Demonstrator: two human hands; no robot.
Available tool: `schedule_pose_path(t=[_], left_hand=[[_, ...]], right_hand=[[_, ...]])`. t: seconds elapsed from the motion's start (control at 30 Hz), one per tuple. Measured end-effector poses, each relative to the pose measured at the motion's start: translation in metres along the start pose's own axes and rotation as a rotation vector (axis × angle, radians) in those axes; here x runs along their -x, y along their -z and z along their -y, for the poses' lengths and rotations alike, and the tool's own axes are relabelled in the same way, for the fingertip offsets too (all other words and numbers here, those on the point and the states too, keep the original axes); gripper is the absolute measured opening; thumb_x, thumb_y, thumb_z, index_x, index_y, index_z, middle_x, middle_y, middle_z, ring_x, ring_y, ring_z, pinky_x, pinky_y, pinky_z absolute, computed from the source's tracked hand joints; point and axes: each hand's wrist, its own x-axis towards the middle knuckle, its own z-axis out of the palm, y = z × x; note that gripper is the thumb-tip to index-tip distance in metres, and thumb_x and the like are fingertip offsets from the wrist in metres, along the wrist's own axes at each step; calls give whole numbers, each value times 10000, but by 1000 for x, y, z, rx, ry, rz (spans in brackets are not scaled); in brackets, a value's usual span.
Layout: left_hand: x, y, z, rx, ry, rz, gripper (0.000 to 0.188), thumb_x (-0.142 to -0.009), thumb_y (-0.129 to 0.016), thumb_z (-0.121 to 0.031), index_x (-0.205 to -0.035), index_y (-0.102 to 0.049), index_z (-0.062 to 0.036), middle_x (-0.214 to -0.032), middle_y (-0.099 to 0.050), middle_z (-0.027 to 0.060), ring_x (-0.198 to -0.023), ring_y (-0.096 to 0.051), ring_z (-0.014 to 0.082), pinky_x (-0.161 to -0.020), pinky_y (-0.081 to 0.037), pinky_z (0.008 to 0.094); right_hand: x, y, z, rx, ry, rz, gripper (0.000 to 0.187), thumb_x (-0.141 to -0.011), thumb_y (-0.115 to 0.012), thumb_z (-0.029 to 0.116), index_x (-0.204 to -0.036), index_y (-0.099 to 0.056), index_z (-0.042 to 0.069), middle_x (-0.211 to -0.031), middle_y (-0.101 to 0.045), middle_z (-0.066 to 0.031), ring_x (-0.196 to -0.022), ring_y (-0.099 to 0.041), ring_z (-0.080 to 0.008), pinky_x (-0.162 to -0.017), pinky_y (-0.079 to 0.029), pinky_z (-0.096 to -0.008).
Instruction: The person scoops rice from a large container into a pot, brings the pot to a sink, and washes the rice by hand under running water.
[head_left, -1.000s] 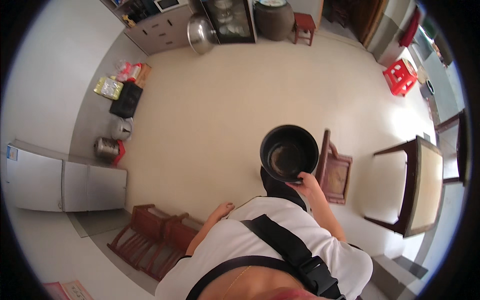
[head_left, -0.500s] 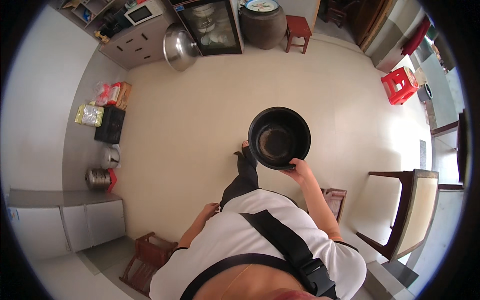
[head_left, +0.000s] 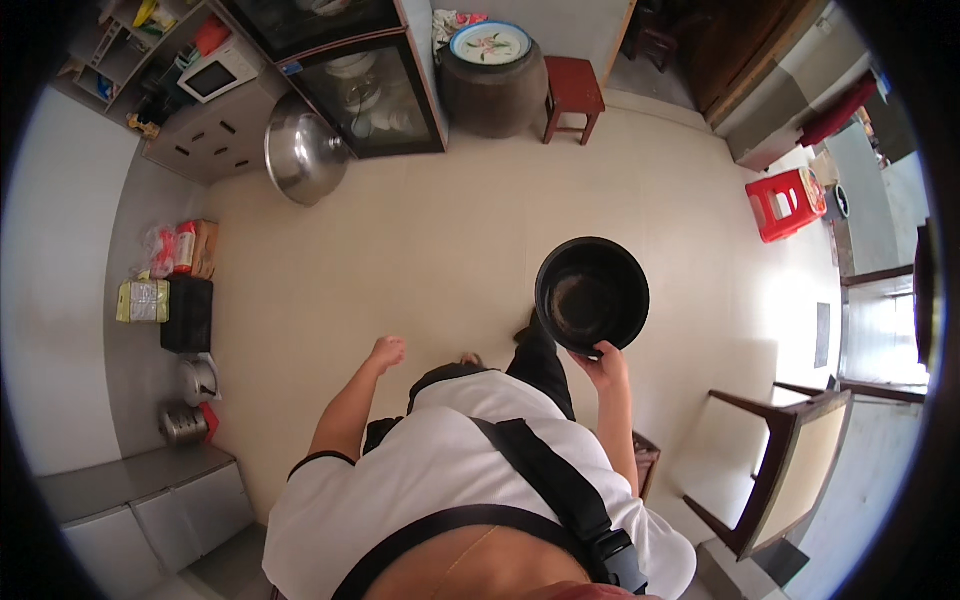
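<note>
A deep round black pot (head_left: pixel 592 297) is held out in front of me on the right, its open top facing up. Worn, lighter patches show on its inner bottom. My right hand (head_left: pixel 604 364) grips the near rim, with the thumb over the edge and the fingers beneath. My left hand (head_left: pixel 388 352) hangs in the air to the left, over the floor, with its fingers curled closed and nothing visible in it.
Ahead stand a large metal lid (head_left: pixel 300 155), a glass-door cabinet (head_left: pixel 370 95), a brown jar (head_left: pixel 492 95) and a red wooden stool (head_left: pixel 573 97). A red plastic stool (head_left: pixel 786 204) and a wooden chair (head_left: pixel 775 470) are at right. Boxes and pots line the left wall.
My left hand has swung forward and up from beside my hip. The pot, still in my right hand, sits slightly farther right and lower in view. The room ahead has come nearer.
</note>
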Motion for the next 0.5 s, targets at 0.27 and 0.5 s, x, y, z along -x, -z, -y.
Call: schedule_pose_path(t=[0.27,0.5], left_hand=[[-79,-103,-216,468,-40,86,264,-826,-469,-155,-1059,-464,-31,-921,-525,90,-742,-546,169,-635,-458,247],[-104,-134,-312,634,-84,6,240,-822,-468,-148,-1038,-479,-44,-891,-548,76,-779,-561,181,-672,-467,257]], right_hand=[[-149,-95,125,36,-85,92,395,-716,-336,-47,-1111,-312,-62,-1094,-383,-235,-955,-444,-400,-782,-448,-479],[-254,-205,231,241,-202,170,406,-702,-362,-28,-1107,-343,-46,-1063,-414,-216,-920,-475,-339,-768,-457,-444]])
